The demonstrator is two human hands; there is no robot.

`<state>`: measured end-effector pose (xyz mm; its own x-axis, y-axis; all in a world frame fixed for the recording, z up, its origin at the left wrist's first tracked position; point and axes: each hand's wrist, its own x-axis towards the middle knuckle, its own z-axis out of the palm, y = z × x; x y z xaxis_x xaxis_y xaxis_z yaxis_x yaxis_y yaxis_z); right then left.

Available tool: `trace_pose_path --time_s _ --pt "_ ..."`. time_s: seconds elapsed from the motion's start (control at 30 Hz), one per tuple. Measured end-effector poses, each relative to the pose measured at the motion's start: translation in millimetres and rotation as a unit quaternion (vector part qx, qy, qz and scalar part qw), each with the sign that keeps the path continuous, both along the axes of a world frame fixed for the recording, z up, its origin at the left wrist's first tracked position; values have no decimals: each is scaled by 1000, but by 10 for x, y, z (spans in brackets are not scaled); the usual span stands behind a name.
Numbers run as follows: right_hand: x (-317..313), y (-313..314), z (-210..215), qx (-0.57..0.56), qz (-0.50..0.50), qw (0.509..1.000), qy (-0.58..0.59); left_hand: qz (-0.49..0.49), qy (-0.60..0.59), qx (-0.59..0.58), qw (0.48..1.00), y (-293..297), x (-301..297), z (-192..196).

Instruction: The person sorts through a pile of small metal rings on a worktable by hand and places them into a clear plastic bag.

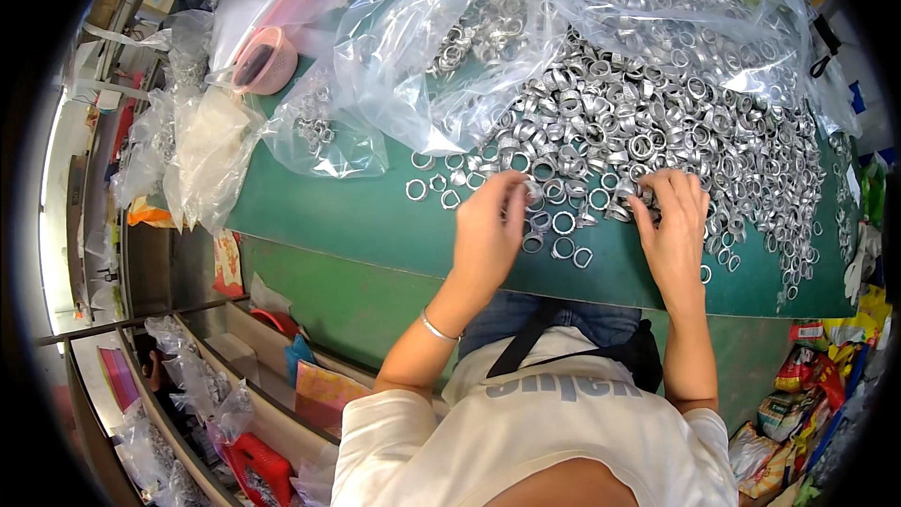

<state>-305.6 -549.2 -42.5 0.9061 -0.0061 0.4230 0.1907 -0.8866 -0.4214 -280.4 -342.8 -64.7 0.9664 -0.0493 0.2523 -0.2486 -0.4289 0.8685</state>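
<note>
A large heap of silver-grey metal rings covers the right half of a green tabletop. My left hand is at the heap's near left edge, fingers bent and slightly blurred, with a metal ring at the fingertips. On the heap's front edge rests my right hand, its thumb and fingers curled around a ring among the others. Between the two hands lie several loose rings. A few more rings are scattered left of my left hand.
Clear plastic bags with rings inside lie over the back of the table. A pink basket stands at the far left. Below the table on the left is an open drawer; colourful packages are stacked at right.
</note>
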Motion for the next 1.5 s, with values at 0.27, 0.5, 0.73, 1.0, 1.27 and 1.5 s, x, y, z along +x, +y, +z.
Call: trace_pose_path --time_s 0.27,0.5,0.73,1.0,1.27,1.5 --pt "177 327 -55 -12 106 994 36 -55 272 -429 860 305 -33 148" --pt "41 -22 -1 685 125 688 205 -118 76 -9 990 194 4 99" --pt "246 21 131 353 13 926 135 -134 -70 211 966 -102 171 1" --pt "518 3 33 -3 48 999 16 -180 222 -239 928 56 194 156" --pt "603 168 19 -111 59 992 19 -224 436 -564 664 125 144 149" --pt "652 235 -61 -90 44 994 52 -134 471 -549 677 26 240 83"
